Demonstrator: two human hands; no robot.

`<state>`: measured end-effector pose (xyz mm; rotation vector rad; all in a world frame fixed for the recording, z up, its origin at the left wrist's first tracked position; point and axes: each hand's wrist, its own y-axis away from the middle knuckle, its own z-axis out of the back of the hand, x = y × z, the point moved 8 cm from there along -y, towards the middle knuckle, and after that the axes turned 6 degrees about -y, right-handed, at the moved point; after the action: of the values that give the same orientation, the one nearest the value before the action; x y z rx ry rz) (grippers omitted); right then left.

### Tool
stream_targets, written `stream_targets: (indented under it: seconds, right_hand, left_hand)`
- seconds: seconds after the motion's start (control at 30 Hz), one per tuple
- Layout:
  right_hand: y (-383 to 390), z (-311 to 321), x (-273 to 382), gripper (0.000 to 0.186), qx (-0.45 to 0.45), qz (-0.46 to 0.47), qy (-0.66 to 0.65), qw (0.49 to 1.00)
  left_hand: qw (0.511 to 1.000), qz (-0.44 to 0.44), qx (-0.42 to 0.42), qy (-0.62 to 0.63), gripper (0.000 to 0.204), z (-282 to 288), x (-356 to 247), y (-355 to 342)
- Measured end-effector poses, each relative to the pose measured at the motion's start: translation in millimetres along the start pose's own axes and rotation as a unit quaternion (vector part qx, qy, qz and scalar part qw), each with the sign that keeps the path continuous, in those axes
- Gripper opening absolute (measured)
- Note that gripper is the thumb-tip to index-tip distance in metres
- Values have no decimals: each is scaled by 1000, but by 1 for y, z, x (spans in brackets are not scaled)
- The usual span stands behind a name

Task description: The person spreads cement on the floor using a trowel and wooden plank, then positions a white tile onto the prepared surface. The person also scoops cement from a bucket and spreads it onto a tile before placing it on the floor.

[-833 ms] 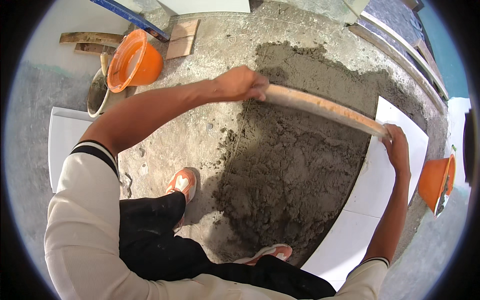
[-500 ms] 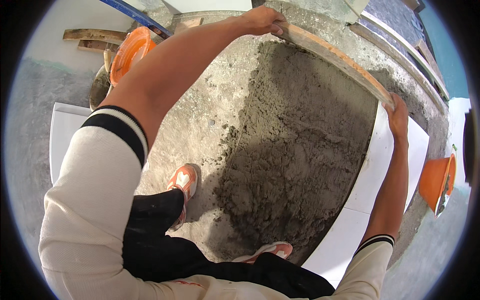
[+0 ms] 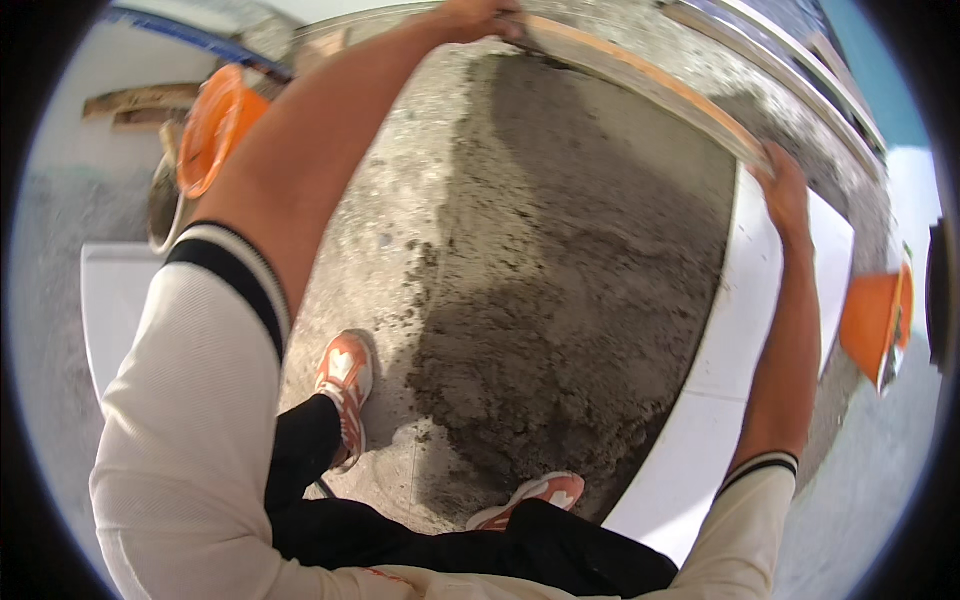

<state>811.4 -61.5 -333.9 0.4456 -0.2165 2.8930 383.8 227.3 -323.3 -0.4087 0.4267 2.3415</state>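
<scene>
A long wooden board (image 3: 640, 75) spans the far end of a bed of grey wet mortar (image 3: 560, 300). My left hand (image 3: 480, 20) grips the board's left end near the top edge of the view, and my right hand (image 3: 785, 190) is closed on its right end. Beneath the board the mortar shows a smoother band, while the part nearer my shoes is rough and lumpy. A row of white tiles (image 3: 680, 450) borders the mortar on the right, under my right arm, and the board's right end reaches over it.
An orange tub (image 3: 220, 120) and a pale bucket (image 3: 165, 230) stand at upper left, beside wood offcuts (image 3: 140, 105) and a blue bar (image 3: 190, 35). A white panel (image 3: 115, 300) lies left. Another orange tub (image 3: 865, 330) sits right; long planks (image 3: 800, 85) lie upper right.
Both hands have moved the board away from me toward the top of the view, with my arms now further stretched. More of the mortar bed is exposed behind it.
</scene>
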Motion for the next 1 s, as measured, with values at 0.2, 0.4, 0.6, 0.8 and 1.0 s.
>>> stream_targets:
  seconds: [0.2,0.4,0.6,0.8,1.0]
  right_hand:
    - [-13,-11,25,50,34,5,-7,999]
    - [-14,-4,7,52,76,30,-22,996]
    - [-2,-8,2,48,34,18,-70,997]
    - [-18,-8,12,46,30,10,-44,999]
    - [-10,-4,20,48,27,39,-20,999]
  left_hand:
    - [985,-38,-54,-159,53,-14,22,5]
    - [993,-35,45,-101,47,-34,-18,61]
    - [984,-77,-63,-150,46,-7,-33,67]
    - [989,-124,-51,-65,28,-9,-7,26]
    - [988,-38,-63,-134,52,-29,12,34]
